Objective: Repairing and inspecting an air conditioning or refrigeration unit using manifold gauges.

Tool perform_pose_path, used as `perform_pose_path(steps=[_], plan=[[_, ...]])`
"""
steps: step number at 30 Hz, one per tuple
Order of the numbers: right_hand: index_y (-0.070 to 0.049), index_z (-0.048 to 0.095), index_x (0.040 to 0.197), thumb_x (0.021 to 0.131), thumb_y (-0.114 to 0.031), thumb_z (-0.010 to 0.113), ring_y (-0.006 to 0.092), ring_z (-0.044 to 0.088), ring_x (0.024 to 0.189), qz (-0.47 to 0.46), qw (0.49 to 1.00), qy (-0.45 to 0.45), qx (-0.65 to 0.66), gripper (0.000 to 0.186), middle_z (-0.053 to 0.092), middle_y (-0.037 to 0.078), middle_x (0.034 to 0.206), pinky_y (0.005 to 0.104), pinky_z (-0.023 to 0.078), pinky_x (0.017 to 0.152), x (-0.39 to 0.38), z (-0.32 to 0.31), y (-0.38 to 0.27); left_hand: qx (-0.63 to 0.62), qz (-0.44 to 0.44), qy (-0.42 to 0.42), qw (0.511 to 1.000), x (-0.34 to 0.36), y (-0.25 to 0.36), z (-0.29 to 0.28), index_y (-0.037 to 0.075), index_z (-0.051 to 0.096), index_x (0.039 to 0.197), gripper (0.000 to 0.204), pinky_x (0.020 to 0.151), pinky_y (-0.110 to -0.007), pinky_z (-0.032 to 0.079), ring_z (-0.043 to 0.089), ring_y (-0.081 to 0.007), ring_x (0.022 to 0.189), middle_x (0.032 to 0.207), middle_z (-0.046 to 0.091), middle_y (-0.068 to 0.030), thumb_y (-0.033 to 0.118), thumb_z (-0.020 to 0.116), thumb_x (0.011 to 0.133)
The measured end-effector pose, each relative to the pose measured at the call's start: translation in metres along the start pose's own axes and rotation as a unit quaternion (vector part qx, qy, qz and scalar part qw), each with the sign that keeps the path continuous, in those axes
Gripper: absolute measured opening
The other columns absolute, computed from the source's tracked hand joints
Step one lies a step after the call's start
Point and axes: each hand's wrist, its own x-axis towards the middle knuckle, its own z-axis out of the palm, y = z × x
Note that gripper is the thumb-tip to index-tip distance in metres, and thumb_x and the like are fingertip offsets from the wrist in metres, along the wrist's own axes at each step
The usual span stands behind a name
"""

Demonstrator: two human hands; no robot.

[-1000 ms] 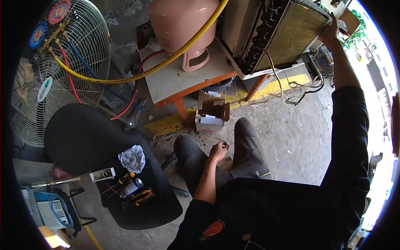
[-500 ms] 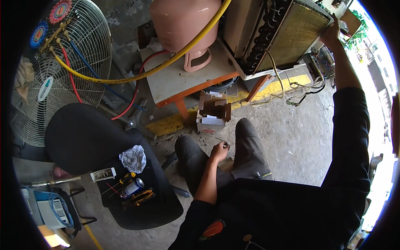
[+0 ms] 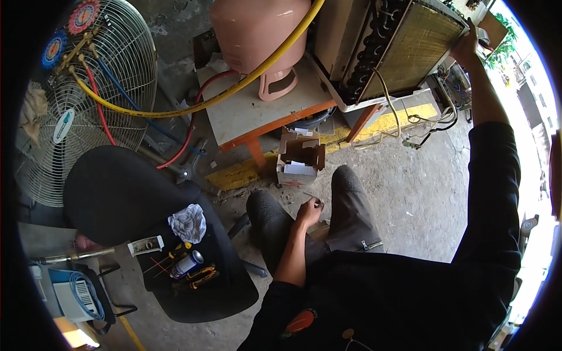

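My left hand (image 3: 309, 212) is closed between my knees, around a thin tool with a pale, narrow shaft; a dark end shows at the fist, and its exact kind is unclear. My right arm reaches to the far right, where my right hand (image 3: 465, 48) grips the side edge of an opened air conditioner unit (image 3: 418, 50). Some of its fingers are hidden at that edge. The unit has a finned coil and dark bent pipes, and it sits on a white-topped table (image 3: 234, 126) with orange legs.
A pink gas cylinder (image 3: 257, 35) stands on the table, with a yellow hose (image 3: 246, 82) running to a gauge manifold (image 3: 76, 55) by a large fan (image 3: 123, 64). An open carton (image 3: 300, 161) is below. The black chair (image 3: 199, 292) carries a spray can (image 3: 186, 264), pliers (image 3: 203, 276) and a crumpled rag (image 3: 187, 223).
Almost nothing differs. The view has shifted very slightly, and both hands keep their places.
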Motion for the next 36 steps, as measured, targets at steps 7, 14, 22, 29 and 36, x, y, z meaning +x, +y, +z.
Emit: perform_pose_path(steps=[7,14,22,29,36], plan=[[0.0,0.041,0.139,0.086,-0.058,0.046,0.0389,0.043,0.125,0.203,0.851,-0.46,0.152,0.079,0.043,0.024,0.14,0.0495,0.031,0.106,0.023,-0.046,-0.013,0.0,0.013,0.016,1.0,0.005,-0.007,0.007,0.004,0.063,0.104,0.031,0.074,-0.038,0.049,0.063,-0.0331,0.084,0.093,0.067,-0.0163,0.03,0.054,0.09],[0.001,0.042,0.138,0.086,-0.059,0.046,0.0371,0.046,0.122,-0.065,0.982,0.159,-0.082,0.079,0.045,0.024,0.138,0.047,0.034,0.104,-0.014,0.026,0.007,0.0,0.025,0.025,0.999,0.002,-0.006,0.005,0.004,0.063,0.104,0.031,0.074,-0.039,0.049,0.063,-0.0332,0.084,0.093,0.067,-0.0161,0.03,0.054,0.09],[0.001,0.044,0.136,0.083,-0.063,0.048,0.0323,0.052,0.115,-0.065,0.986,0.131,-0.075,0.083,0.05,0.024,0.133,0.0409,0.039,0.099,0.005,-0.013,-0.002,0.008,-0.003,-0.007,1.0,-0.011,0.013,-0.008,0.003,0.063,0.105,0.032,0.072,-0.037,0.049,0.063,-0.0309,0.081,0.092,0.067,-0.0141,0.03,0.055,0.09],[0.0,0.051,0.129,0.081,-0.065,0.049,0.0262,0.06,0.089,-0.073,0.989,0.126,-0.039,0.081,0.059,0.02,0.116,0.0363,0.048,0.08,-0.017,0.03,0.01,-0.148,0.076,0.028,0.986,-0.015,0.003,-0.022,0.001,0.063,0.103,0.026,0.066,-0.026,0.046,0.059,-0.016,0.074,0.087,0.066,-0.0073,0.023,0.056,0.092],[-0.007,0.038,0.141,0.086,-0.064,0.043,0.0331,0.053,0.114,-0.112,0.973,0.182,-0.087,0.08,0.048,0.023,0.134,0.0416,0.044,0.096,0.02,-0.018,0.012,-0.218,0.21,0.176,0.937,-0.133,0.156,-0.236,0.002,0.063,0.093,0.018,0.073,-0.023,0.044,0.056,-0.0119,0.075,0.086,0.065,-0.0072,0.015,0.052,0.094]])
